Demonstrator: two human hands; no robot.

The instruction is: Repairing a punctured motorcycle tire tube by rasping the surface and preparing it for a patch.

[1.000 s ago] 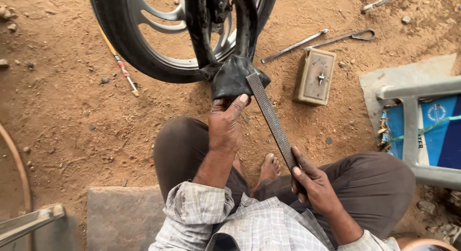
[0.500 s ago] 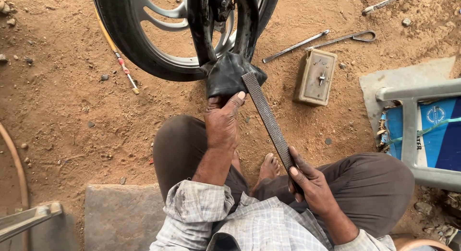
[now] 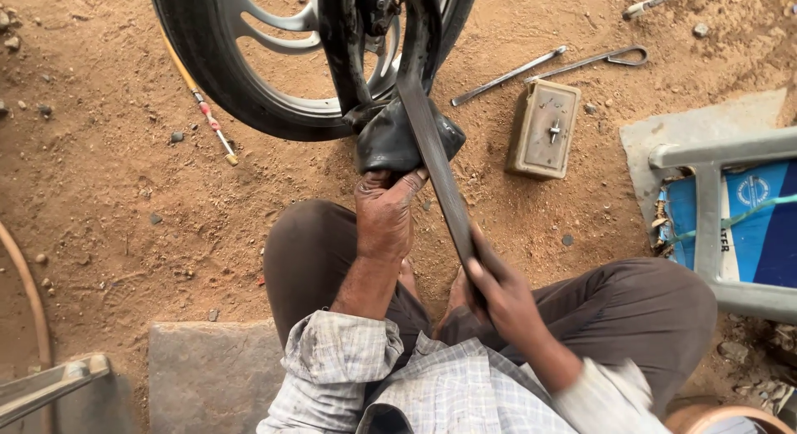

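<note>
File (image 3: pixel 436 164) has pushed farther across rubber tube (image 3: pixel 390 139).

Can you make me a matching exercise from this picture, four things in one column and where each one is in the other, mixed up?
Things:
1. long flat metal file
2. folded black rubber tube
3. small tan metal box
4. yellow-handled screwdriver

Places:
A. lying on the dirt left of the black wheel
B. pinched at its lower edge by the left hand
C. gripped at its lower end by the right hand, laid across the tube
D. on the ground right of the tube, below two thin metal rods

Pairs: 1-C, 2-B, 3-D, 4-A
</note>
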